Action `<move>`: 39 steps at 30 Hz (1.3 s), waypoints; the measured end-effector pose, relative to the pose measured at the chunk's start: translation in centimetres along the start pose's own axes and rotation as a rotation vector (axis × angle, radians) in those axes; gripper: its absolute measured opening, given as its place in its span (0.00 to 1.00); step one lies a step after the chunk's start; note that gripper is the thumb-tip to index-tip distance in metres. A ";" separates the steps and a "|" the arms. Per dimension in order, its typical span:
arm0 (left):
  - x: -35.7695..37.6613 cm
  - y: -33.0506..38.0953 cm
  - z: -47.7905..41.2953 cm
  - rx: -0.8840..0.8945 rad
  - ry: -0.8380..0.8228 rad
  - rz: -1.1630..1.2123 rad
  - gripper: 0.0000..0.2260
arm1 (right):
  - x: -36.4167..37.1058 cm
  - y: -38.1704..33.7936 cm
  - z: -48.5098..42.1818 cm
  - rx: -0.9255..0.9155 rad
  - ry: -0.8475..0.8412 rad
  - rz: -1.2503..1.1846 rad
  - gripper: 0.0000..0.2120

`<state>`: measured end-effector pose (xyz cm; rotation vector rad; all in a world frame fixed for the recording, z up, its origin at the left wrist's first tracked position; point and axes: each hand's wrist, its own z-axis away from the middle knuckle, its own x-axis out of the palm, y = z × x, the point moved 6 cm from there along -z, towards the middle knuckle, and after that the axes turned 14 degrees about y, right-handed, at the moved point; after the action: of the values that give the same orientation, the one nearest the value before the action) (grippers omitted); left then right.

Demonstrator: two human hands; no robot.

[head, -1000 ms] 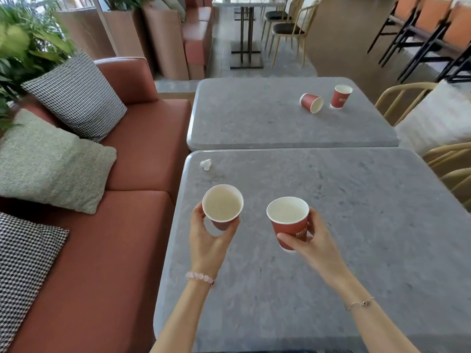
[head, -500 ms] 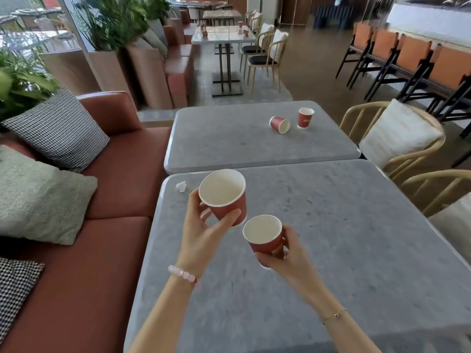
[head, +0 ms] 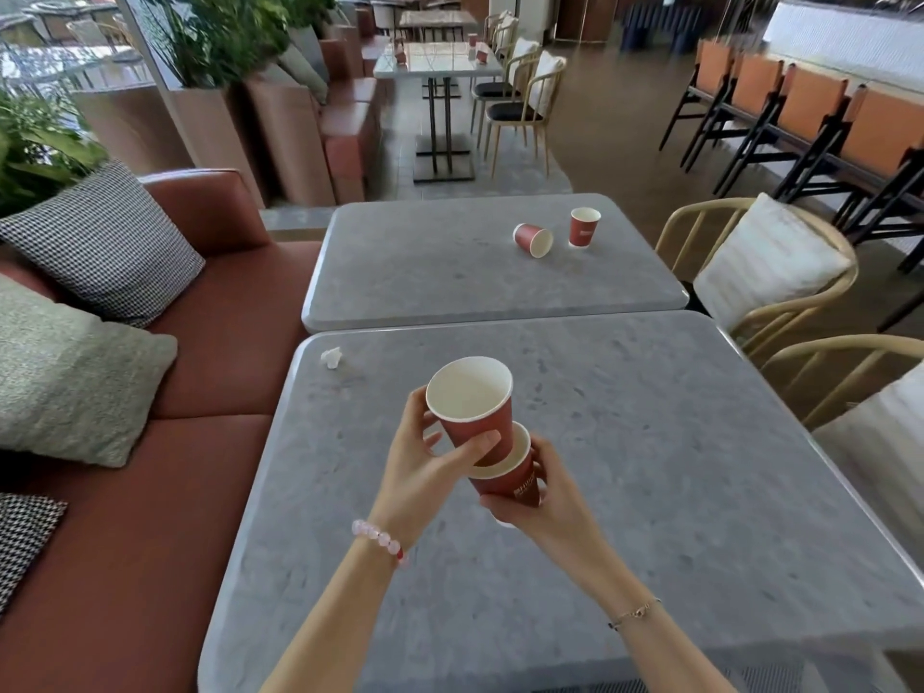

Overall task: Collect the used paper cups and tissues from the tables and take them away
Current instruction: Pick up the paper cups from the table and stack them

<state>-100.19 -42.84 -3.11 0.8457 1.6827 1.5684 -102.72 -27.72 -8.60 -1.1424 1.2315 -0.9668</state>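
My two hands are close together above the near table point(head: 675, 492), each clamped on a red paper cup. My left hand point(head: 415, 472) wraps the upper cup point(head: 487, 422) low on its wall, thumb across the front and fingers behind, and the cup leans a little to the left with its white inside showing. My right hand point(head: 550, 507) grips the lower cup point(head: 515, 485) from the right side and beneath. The base of the upper cup sits in the mouth of the lower one, so the two are partly nested; how deep it goes I cannot tell. Both cups are off the grey stone tabletop. A pink bead bracelet point(head: 380, 540) is on my left wrist and a thin chain point(head: 635, 614) on my right.

Farther along the same table, near its far left corner, lies a small crumpled white tissue point(head: 331, 356), well apart from my hands.

To the left runs a rust-red sofa point(head: 150, 517) with a grey-green cushion point(head: 65, 377) and a houndstooth cushion point(head: 105, 242) behind it.

Beyond the near table, with only a narrow gap between, stands the far table point(head: 425, 282). Toward its far right corner are two more red cups: a tipped cup point(head: 534, 239) on its side, mouth facing me, and just right of it an upright cup point(head: 584, 227). A wooden chair point(head: 830, 292) with a white cushion stands to the right of that table.
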 end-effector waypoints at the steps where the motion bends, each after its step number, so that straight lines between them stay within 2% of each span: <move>1: 0.2 -0.1 0.2 -0.001 -0.002 -0.003 0.27 | -0.2 0.2 0.0 0.005 0.000 0.001 0.32; 10: 2.0 -1.7 1.6 -0.020 -0.079 -0.057 0.27 | -1.0 0.1 -0.4 0.029 0.007 -0.013 0.30; 15: 1.7 -1.8 1.9 0.016 -0.099 -0.154 0.35 | -1.7 0.2 -0.5 0.039 0.012 -0.038 0.31; 18: 1.2 -1.5 1.8 0.050 -0.075 -0.179 0.37 | -2.1 0.4 -0.7 0.038 0.019 -0.025 0.32; 22: 0.5 -0.3 1.6 0.202 -0.011 -0.280 0.31 | -2.5 0.7 -1.2 0.053 0.033 -0.009 0.33; 27: 0.0 1.4 1.2 0.656 0.131 -0.753 0.26 | -3.4 0.4 -1.8 0.035 0.046 -0.003 0.27; 29: 0.2 1.9 1.1 0.752 0.164 -0.847 0.24 | -3.9 0.3 -2.0 0.030 0.055 -0.014 0.27; 34: 1.3 1.5 0.8 0.820 0.125 -1.001 0.25 | -5.5 -0.2 -2.5 0.023 0.096 -0.053 0.27; 39: 2.6 1.4 1.2 0.839 0.101 -1.037 0.25 | -7.6 -0.3 -2.7 0.009 0.133 -0.070 0.28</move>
<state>-100.62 -39.89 -1.89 0.1210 2.3118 0.1865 -106.29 -20.70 -6.81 -1.1348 1.2986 -1.1153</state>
